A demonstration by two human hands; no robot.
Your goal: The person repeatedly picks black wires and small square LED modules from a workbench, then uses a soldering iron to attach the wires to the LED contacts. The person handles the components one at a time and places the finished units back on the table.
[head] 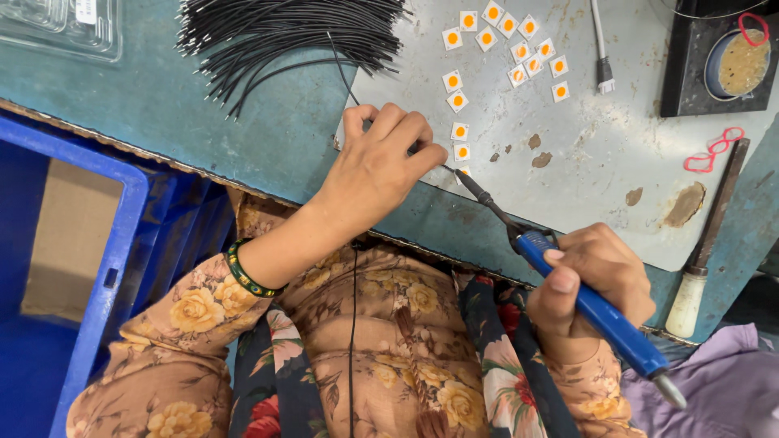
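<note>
The left hand (381,166) pinches a thin, limp black wire (341,69) near its bare end, just beside the small, light square chips (460,152) on the surface (600,146), while the right hand (596,280) closes its grip on the rigid blue soldering iron (588,304) at its handle, well behind the tip.

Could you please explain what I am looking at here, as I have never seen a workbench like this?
This one picture comes from a camera on the person's head, looking down at their own hands. The right hand grips a blue-handled soldering iron, its tip near small white square chips with orange centres lying on a worn grey metal sheet. The left hand pinches a thin black wire at that spot. A bundle of cut black wires lies further back, and a blue plastic crate stands to the left.
</note>
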